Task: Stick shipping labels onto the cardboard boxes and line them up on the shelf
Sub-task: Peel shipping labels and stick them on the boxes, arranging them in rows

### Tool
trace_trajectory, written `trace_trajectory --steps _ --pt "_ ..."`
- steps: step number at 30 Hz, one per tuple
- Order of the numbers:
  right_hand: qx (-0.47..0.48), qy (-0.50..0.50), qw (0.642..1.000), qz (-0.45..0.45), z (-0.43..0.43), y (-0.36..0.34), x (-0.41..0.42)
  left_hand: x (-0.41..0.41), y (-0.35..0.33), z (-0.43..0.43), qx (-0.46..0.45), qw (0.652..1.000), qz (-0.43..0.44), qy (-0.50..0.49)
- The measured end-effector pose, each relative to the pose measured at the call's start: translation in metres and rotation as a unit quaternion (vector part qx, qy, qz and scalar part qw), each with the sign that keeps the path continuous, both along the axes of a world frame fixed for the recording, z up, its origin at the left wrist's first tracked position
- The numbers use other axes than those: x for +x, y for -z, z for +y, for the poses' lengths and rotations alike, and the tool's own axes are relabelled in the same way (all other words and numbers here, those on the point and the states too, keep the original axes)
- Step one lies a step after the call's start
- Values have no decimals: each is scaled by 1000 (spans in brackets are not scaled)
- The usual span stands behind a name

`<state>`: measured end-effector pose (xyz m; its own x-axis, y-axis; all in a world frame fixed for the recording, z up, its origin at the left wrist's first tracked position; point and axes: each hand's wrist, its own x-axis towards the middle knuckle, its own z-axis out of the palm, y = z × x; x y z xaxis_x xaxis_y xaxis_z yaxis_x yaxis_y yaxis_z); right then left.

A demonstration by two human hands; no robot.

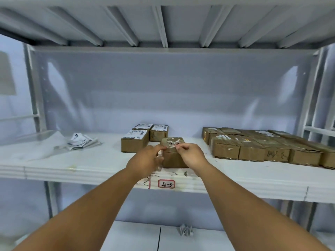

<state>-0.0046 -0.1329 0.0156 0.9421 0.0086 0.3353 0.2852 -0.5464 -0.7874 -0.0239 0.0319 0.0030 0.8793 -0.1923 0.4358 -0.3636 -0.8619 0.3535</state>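
We're at the front edge of the shelf [90, 160], both hands on one cardboard box [175, 159]. The right hand [190, 153] has its fingers pinched together on the white paper scrap [172, 143] atop it. The left hand [146, 158] is blurred against the box's left side, and we cannot tell its grip. Labelled boxes [136, 142] sit at ten o'clock, bare boxes [253, 148] at three, loose labels [81, 141] at nine.

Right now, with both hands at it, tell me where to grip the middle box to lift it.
Take the box by its left and right faces, coming from the front. Both stand clear: a gap parts it from the labelled boxes, bare shelf lies to its right. The top bears torn scraps, likely a poorer hold.
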Motion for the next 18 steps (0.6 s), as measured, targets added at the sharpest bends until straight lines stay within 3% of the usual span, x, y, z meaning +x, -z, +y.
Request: trace_trajectory --steps 2,6,10,14,18 --pt "-60 39 997 -20 4 0 2 -4 -1 6 79 996 -14 -32" --pt "-152 140 970 -132 24 -4 -6 -4 3 19 59 997 2 -51" --pt "-219 37 932 -287 64 -10 -17 4 8 45 28 994 -43 -93" --pt "-281 -116 930 -206 120 -11 -16 6 12 85 -26 983 -74 -167" --pt "-264 -175 939 -134 171 -6 -5 14 18 138 -77 962 -55 -256"
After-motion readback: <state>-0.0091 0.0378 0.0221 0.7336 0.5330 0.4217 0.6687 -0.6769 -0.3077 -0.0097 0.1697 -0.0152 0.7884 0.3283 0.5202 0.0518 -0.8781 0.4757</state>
